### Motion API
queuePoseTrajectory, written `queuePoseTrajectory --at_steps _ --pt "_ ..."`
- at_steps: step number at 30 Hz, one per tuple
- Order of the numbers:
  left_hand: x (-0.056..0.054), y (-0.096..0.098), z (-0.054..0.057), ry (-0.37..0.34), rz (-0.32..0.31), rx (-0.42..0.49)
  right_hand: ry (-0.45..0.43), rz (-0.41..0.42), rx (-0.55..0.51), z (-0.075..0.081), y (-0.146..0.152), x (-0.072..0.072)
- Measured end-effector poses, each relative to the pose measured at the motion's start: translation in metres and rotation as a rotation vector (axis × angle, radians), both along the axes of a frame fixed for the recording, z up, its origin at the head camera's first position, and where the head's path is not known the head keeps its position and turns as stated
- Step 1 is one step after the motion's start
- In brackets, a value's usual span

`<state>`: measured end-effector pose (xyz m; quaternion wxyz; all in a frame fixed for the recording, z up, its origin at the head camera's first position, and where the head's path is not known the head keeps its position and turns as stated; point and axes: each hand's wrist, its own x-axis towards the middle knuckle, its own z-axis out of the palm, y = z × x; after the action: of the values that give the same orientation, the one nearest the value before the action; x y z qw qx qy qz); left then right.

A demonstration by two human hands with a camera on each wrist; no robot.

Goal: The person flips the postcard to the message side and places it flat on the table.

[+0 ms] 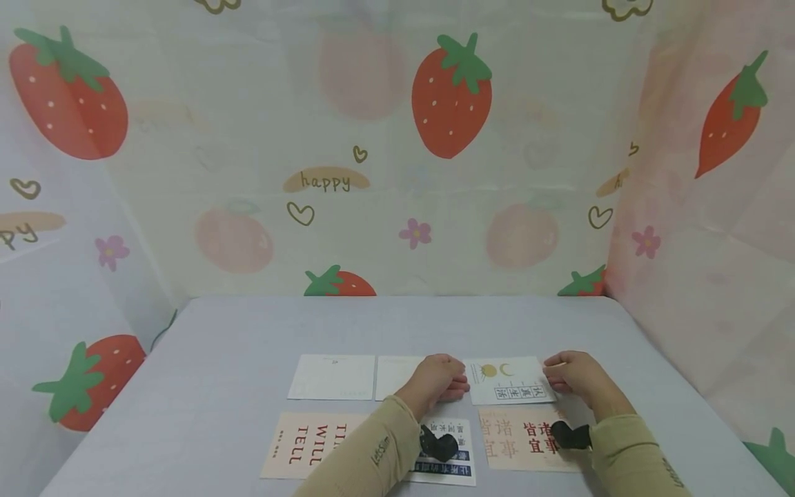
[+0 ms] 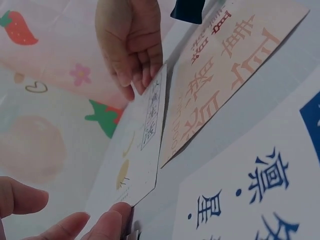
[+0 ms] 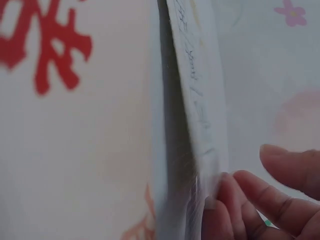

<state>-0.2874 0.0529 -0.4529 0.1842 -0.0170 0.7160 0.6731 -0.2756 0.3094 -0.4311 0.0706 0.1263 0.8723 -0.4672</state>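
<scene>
White sun-and-moon card (image 1: 513,382) sits between the person's left hand (image 1: 437,379) and right hand (image 1: 577,379), loosely extended fingers touching its ends, thumbs clear, pinching nothing. Even, light pressure should avoid bowing it or nudging the peach card (image 1: 518,435) just beside it.

Back wall (image 1: 248,138): pale sheeting, visibly creased, printed with red strawberries (image 1: 452,96), faded pink fruits (image 1: 233,240), outlined hearts (image 1: 301,214), pink flowers (image 1: 415,234) and the word "happy" (image 1: 326,180) on an orange patch. Left wall (image 1: 68,290): matching print on a whiter ground. Right wall (image 1: 714,276): same pattern, pinkish tint, creased. Table (image 1: 397,321): plain, pale surface; far edge against the back wall. Thin dark cord (image 1: 164,330) at the far left corner. Lighting: soft, fairly even; source out of view.
</scene>
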Motion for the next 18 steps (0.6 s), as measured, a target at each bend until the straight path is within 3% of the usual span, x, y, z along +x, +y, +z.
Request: queuePoseTrajectory --at_steps 18 --pt "-0.0009 -0.0007 0.0012 -0.017 0.004 -0.026 0.008 0.022 0.082 0.0015 -0.0029 0.0032"
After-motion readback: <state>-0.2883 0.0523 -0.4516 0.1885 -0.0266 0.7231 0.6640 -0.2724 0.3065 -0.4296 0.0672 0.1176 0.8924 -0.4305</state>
